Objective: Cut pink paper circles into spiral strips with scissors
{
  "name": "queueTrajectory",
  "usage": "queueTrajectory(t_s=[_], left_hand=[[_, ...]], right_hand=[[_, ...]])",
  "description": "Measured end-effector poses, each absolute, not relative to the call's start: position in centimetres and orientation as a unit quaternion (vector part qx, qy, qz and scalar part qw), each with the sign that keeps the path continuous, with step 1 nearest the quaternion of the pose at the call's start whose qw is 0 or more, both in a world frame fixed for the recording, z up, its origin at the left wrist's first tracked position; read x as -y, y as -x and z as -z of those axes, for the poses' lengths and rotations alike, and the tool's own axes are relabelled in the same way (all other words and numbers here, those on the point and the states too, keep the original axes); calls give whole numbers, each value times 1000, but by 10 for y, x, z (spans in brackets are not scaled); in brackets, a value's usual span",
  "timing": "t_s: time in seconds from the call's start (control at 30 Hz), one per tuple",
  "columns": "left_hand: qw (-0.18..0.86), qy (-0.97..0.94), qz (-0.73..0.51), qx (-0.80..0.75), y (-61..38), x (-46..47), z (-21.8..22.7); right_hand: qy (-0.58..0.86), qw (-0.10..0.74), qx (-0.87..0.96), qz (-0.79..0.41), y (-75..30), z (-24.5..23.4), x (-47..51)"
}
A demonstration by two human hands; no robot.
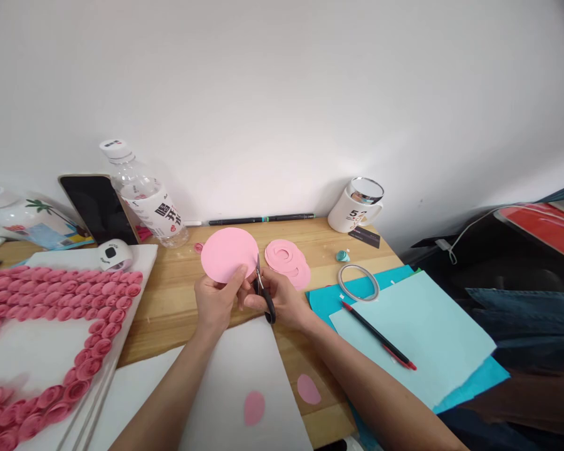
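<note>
My left hand (219,300) pinches a round pink paper disc (228,250) by its lower edge, thumb on top. Beside it, my right hand (279,297) grips a pair of scissors (264,291) with black handles. The blades point away from me and lie at the disc's right edge; whether they are cutting into the paper I cannot make out. Just beyond my right hand lie pink paper spirals (289,260), overlapping on the wooden table (162,313).
A board with rolled pink paper flowers (98,347) lies left. Behind stand a phone (96,207), a plastic bottle (150,200) and a lidded mug (355,207). At right, a pen (378,332) and tape roll (358,282) rest on blue paper sheets (432,326). White board (216,388) lies under my forearms.
</note>
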State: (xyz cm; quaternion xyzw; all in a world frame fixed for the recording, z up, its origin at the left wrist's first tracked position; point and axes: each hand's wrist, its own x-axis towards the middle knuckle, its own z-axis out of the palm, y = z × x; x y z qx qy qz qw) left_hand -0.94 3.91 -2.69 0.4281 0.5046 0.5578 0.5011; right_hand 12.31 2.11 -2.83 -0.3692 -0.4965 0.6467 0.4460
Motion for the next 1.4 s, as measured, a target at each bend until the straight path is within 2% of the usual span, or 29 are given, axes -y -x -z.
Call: queueTrajectory(t_s=[0.53, 1.4], left_hand=[[508, -404, -569, -505, 7, -38, 25], [543, -405, -527, -513, 5, -37, 18]], right_hand=[[345, 495, 490, -629, -112, 30, -18], [393, 498, 487, -601, -116, 31, -19]])
